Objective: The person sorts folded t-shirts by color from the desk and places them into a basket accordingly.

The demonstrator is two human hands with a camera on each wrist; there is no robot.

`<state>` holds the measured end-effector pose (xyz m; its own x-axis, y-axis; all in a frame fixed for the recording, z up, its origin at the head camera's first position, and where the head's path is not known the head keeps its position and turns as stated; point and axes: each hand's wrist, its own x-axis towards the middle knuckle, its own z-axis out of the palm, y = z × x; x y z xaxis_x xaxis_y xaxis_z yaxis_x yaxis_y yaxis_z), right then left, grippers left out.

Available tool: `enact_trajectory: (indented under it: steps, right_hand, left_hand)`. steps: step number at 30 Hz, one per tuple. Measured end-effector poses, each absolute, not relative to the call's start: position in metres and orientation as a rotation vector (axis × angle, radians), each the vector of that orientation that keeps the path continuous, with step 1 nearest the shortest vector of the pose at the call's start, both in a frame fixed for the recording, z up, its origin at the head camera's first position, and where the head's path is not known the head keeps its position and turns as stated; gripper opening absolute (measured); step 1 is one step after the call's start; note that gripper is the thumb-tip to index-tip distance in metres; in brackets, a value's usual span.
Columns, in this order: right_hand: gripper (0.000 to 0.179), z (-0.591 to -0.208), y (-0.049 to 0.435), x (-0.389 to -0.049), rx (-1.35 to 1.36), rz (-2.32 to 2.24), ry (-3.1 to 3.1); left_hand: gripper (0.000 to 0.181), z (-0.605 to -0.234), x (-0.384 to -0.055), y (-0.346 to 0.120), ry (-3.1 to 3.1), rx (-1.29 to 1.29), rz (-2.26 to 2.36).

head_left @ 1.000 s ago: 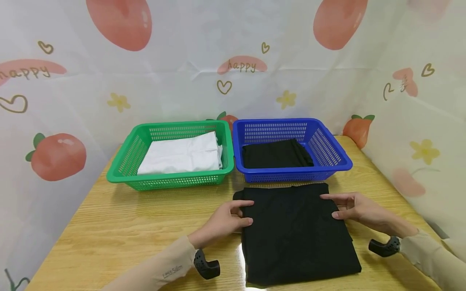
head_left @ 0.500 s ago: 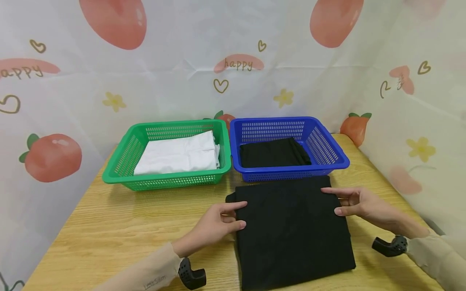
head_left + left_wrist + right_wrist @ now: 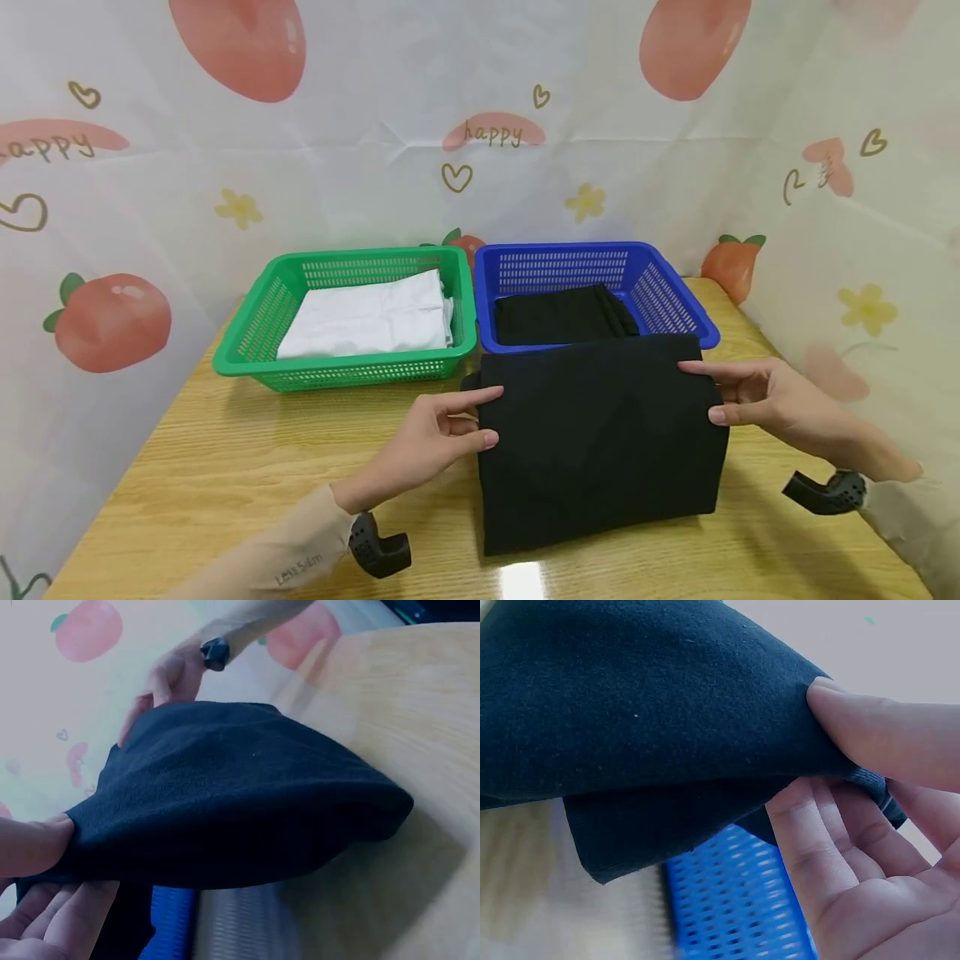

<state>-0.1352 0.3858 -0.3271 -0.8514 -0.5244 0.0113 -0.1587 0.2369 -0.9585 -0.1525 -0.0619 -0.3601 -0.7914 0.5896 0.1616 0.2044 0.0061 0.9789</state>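
Note:
A folded piece of black cloth (image 3: 600, 442) hangs lifted off the table in front of the blue basket, its upper edge overlapping the basket's front rim in the head view. My left hand (image 3: 431, 437) grips its left side, thumb and index finger on the near face and other fingers behind. On the right side my right hand (image 3: 780, 404) pinches it the same way. The right wrist view shows the thumb above the cloth (image 3: 652, 697) and the fingers under it. From the left wrist, the cloth (image 3: 225, 787) bulges out and sags between both hands.
The blue basket (image 3: 596, 250) holds a folded black cloth (image 3: 562, 315). To its left, a green basket (image 3: 345, 362) holds folded white cloth (image 3: 367, 317). Both stand at the back of a wooden table (image 3: 247, 467), before a fruit-printed backdrop (image 3: 360, 183).
Both hands have lifted the black cloth off the table and carried it towards the blue basket. Earlier it lay flat on the wood. The baskets have stayed put.

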Motion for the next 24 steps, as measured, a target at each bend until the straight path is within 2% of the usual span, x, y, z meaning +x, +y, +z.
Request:
enact_trajectory:
  steps: [5, 12, 24]
  right_hand:
    - [0.06, -0.303, 0.385, -0.14, -0.545, -1.61, 2.331]
    - [0.059, -0.275, 0.384, -0.165, -0.626, -1.78, 2.207]
    - [0.057, -0.243, 0.386, -0.241, -0.538, -1.929, 2.136]
  left_hand:
    - [0.052, -0.339, -0.163, -0.061, 2.039, 0.887, 1.881]
    - [0.05, -0.312, -0.196, -0.05, 2.223, 0.899, 1.843]
    - [0.051, -0.29, -0.28, -0.02, 2.258, 0.718, 1.854]
